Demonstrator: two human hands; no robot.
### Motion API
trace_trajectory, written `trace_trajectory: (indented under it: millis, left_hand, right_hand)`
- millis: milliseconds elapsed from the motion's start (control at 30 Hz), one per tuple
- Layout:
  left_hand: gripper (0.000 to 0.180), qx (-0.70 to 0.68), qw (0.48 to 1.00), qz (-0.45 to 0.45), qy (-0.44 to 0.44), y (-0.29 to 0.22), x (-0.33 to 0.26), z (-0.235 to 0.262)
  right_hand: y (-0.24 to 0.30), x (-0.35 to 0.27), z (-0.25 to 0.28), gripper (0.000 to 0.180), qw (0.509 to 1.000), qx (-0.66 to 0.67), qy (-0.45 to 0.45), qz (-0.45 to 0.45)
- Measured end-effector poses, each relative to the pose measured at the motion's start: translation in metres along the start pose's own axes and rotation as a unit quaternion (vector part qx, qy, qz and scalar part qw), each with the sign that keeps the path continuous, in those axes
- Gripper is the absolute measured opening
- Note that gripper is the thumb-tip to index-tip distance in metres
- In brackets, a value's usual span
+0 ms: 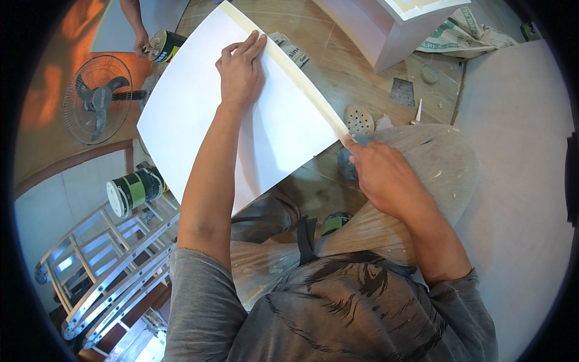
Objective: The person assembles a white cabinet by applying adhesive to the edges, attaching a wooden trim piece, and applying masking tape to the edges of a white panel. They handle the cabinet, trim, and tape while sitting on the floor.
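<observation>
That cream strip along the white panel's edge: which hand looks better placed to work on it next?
Probably the right hand: its fingertips pinch the near end of the cream strip. The left hand lies flat on the white panel, seemingly steadying it.

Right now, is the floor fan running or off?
Off, as far as the picture shows: the fan's blades stand out sharp and separate behind the wire guard, with no spin blur. Its switch is not visible.
</observation>
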State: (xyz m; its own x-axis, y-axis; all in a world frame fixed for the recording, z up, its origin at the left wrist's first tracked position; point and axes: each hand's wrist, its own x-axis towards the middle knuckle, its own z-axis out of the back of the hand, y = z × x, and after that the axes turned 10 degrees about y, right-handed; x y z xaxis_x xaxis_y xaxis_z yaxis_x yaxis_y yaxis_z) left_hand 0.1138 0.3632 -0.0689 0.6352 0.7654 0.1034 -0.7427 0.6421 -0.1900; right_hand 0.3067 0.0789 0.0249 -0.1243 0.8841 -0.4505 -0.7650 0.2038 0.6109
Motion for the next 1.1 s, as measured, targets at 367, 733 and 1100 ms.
trace_trajectory:
  millis: [367, 733, 1100]
  left_hand:
    - [0.051, -0.017, 1.0, 0.005, 0.005, -0.003, 0.001, 0.001]
    - [0.053, 0.017, 1.0, -0.011, 0.002, -0.037, -0.023, 0.0]
    - [0.061, -0.032, 0.988, -0.069, 0.137, -0.151, -0.152, 0.014]
  right_hand:
    - [-0.001, 0.002, -0.001, 0.039, 1.0, 0.002, 0.011, -0.005]
    - [-0.001, 0.005, 0.002, 0.036, 0.999, -0.009, 0.048, -0.023]
    - [-0.02, 0.012, -0.017, 0.04, 0.997, -0.059, 0.03, 0.024]
